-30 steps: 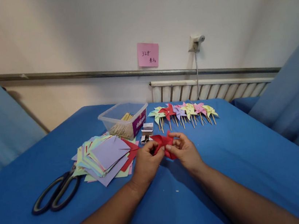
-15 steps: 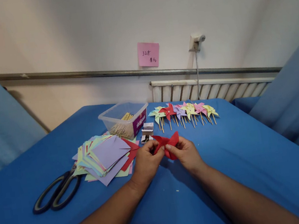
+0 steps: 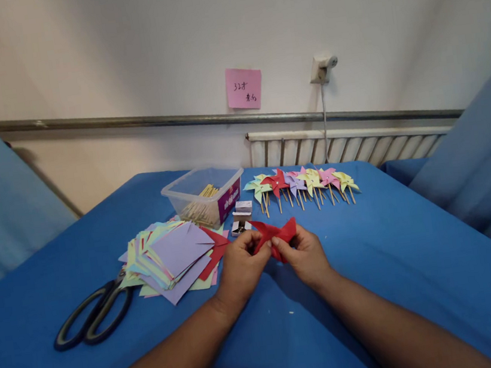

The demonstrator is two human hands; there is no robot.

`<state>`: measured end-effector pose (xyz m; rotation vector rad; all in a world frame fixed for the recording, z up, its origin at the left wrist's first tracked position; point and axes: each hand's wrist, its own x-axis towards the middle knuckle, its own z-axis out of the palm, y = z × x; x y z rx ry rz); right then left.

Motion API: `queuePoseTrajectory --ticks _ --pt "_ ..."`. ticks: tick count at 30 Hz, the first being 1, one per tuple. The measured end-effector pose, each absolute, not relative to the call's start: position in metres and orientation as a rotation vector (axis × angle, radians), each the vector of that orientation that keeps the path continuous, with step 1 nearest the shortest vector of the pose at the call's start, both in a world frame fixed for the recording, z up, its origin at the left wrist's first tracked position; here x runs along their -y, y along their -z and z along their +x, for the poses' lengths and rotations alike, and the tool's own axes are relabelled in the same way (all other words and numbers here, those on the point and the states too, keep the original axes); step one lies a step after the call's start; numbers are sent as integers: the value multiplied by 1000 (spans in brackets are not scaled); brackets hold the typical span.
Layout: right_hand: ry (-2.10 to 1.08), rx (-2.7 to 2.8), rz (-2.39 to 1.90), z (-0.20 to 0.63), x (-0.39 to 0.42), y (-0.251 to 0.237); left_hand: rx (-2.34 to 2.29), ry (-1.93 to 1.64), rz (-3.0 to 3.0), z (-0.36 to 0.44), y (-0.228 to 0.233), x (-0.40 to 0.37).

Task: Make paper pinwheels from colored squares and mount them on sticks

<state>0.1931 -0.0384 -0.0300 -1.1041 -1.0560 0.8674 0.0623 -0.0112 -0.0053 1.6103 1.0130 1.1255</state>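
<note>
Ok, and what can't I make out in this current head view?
Head view, red paper: its middle, covered by the thumbs of the left hand and right hand.
Head view, scissors: most of the blades, hidden under the paper stack.
Head view, small open box: contents too small to identify.
Head view, pink note: second line too blurred to read.
Head view, forearms: cut off by the bottom edge.

Two hands [image 3: 240, 263] [image 3: 308, 255], one red pinwheel [image 3: 275, 230]! From them, nine o'clock, one scissors [image 3: 101, 304]; ten, one plastic tub [image 3: 229, 200]; at one, six-plus stick pinwheels [image 3: 312, 179]!
</note>
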Motion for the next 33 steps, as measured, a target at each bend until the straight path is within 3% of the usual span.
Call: queuePoseTrajectory --ticks 6,12,22,26,33 --pt "-997 950 -994 190 38 26 -999 -1121 1495 63 6 8" --pt "-920 1032 -1060 190 37 31 -983 -1103 1474 63 6 9" --pt "-73 1533 -1289 210 40 21 -1016 -1163 1342 66 6 6" --pt "209 1749 -1238 218 38 18 -948 -998 1255 64 -1 14" --pt "441 1957 -1174 212 41 12 -778 -1015 915 66 -6 23"
